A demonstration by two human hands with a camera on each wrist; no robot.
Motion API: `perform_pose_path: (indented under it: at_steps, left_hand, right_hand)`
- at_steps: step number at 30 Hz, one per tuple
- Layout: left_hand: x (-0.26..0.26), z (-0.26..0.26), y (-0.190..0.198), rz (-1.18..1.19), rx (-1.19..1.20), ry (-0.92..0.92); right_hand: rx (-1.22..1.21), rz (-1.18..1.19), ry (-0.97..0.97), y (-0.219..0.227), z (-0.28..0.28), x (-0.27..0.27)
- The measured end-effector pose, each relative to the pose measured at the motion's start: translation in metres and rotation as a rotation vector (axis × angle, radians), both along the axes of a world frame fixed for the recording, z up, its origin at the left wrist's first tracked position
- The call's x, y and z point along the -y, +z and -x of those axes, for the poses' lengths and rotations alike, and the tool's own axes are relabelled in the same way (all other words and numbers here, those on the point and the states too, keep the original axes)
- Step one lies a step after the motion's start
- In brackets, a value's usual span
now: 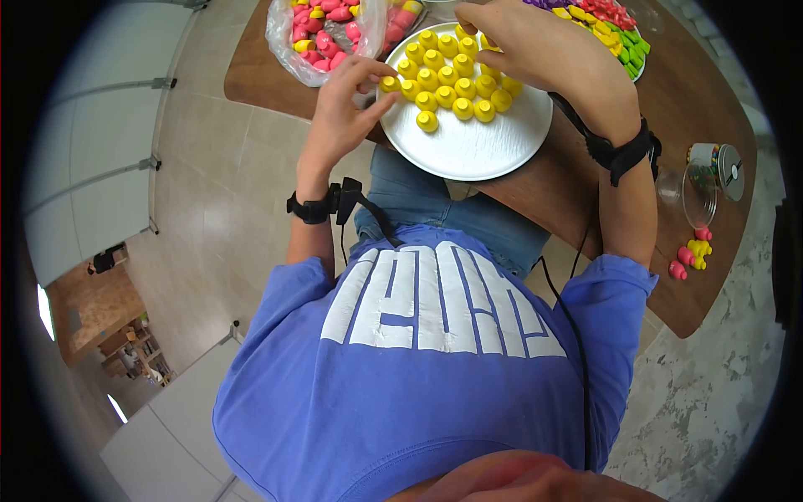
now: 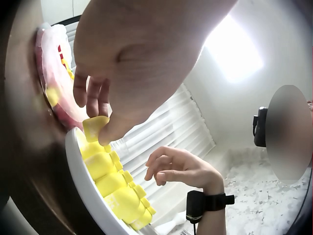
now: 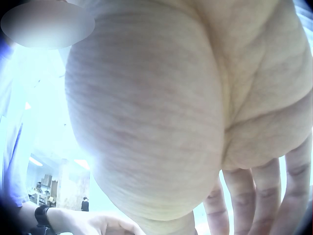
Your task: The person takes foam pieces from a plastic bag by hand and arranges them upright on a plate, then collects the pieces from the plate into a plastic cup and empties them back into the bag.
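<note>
A round white plate [image 1: 468,159] bears many small yellow bottle-shaped pieces [image 1: 445,75], standing upright close together. At the plate's left rim my left hand [image 1: 345,105] pinches one yellow bottle-shaped piece [image 2: 94,128] between thumb and fingers, beside the rest. My right hand [image 1: 548,50] is over the plate's far right side, above the pieces. Its fingers are loosely bent with nothing between them, as the left wrist view shows of the right hand [image 2: 188,171]. In the right wrist view the palm [image 3: 156,112] fills most of the picture and hides the plate.
A clear plastic bag [image 1: 309,71] of pink and yellow pieces stands left of the plate. At the back right is a plate of purple, red, yellow and green pieces [image 1: 627,50]. Several pink and yellow pieces [image 1: 693,255] lie near a clear jar [image 1: 699,197] on the wooden table [image 1: 669,109].
</note>
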State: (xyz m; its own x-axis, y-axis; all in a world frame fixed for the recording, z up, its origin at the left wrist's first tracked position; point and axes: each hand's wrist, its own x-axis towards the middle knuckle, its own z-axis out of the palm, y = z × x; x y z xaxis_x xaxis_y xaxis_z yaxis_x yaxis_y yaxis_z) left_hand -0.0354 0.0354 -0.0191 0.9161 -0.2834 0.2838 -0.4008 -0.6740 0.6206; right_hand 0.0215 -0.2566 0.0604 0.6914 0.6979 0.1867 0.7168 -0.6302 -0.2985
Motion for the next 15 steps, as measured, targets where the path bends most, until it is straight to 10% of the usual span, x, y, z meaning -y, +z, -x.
perform_pose_path:
  at_steps: [15]
  left_hand:
    - [-0.061,-0.043,0.015,-0.018,0.068,0.099]
  right_hand:
    - [-0.002,-0.029,0.015,0.001,0.002,0.002]
